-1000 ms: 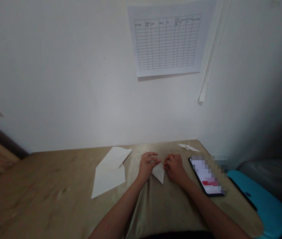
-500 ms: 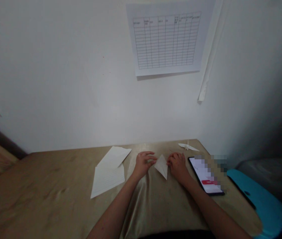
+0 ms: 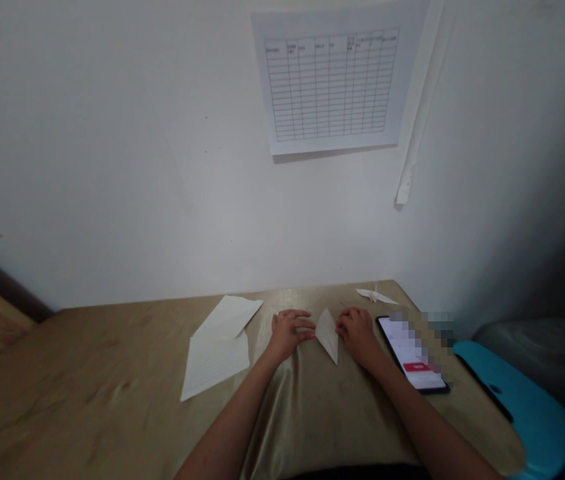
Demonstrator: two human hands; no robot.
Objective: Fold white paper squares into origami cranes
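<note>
A small white piece of folded paper (image 3: 328, 337), kite-shaped with a pointed top and bottom, is between my two hands over the cloth-covered table. My left hand (image 3: 290, 333) grips its left edge with the thumb and a fingertip, while the upper fingers reach out toward it. On the other side, my right hand (image 3: 356, 331) has its fingers curled and pinches the right edge. A small folded paper figure (image 3: 376, 296) with wing-like points lies behind my right hand. Left of my left hand rest paper sheets (image 3: 220, 363), partly overlapping and creased.
A phone (image 3: 412, 357) with a lit screen lies right of my right forearm. Past the table's right edge is a blue rounded object (image 3: 517, 407). The table (image 3: 112, 373) meets a white wall, where a printed chart (image 3: 332, 87) hangs.
The folded paper has shifted slightly right and turned, and its visible shape looks narrower. My left hand has followed it a little to the right; my right hand has barely moved.
</note>
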